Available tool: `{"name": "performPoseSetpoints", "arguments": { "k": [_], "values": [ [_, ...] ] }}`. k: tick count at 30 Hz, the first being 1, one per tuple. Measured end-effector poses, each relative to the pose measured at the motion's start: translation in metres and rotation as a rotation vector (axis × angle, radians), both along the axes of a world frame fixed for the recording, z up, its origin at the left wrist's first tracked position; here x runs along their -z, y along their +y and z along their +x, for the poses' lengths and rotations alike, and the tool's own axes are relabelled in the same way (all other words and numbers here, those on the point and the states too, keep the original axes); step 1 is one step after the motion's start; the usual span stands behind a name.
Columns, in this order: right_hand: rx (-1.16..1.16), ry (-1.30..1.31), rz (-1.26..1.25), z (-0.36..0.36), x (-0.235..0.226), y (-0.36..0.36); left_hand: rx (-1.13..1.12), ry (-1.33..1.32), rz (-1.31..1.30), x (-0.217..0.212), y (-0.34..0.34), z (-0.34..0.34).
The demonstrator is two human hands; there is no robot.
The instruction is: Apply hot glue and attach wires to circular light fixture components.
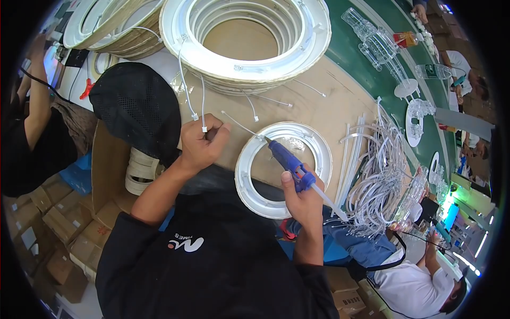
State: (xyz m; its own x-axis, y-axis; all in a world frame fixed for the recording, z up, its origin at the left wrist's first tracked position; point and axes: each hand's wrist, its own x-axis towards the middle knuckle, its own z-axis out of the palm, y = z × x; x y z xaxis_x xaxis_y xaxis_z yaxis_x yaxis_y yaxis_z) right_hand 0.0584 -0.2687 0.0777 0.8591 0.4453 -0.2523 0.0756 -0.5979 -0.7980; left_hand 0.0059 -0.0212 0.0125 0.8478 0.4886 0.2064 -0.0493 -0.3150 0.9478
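My right hand is closed around a blue hot glue gun. A whitish glue stick sticks out of its back end. The gun's nozzle is at the upper rim of a white ring-shaped frame lying on the table. From that spot a thin white wire runs up to the left, toward my left hand. My left hand's fingers are curled together; what they hold, if anything, is hidden. Two white connector plugs hang over that hand on wires from a stack of similar rings.
More rings are piled at far left, behind a black mesh cap. A tangle of white wires lies to the right. Clear plastic parts rest on the green surface. Other people sit at both sides.
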Motion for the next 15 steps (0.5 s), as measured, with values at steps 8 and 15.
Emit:
{"name": "performPoseSetpoints", "arguments": {
  "k": [8,15],
  "values": [
    [-0.002,0.012,-0.007,-0.002,0.002,-0.007,-0.003,0.081,-0.109,0.002,0.002,0.001],
    [0.013,0.030,-0.028,-0.001,-0.005,-0.007,0.007,0.112,-0.115,0.005,0.003,0.002]
  ]
}}
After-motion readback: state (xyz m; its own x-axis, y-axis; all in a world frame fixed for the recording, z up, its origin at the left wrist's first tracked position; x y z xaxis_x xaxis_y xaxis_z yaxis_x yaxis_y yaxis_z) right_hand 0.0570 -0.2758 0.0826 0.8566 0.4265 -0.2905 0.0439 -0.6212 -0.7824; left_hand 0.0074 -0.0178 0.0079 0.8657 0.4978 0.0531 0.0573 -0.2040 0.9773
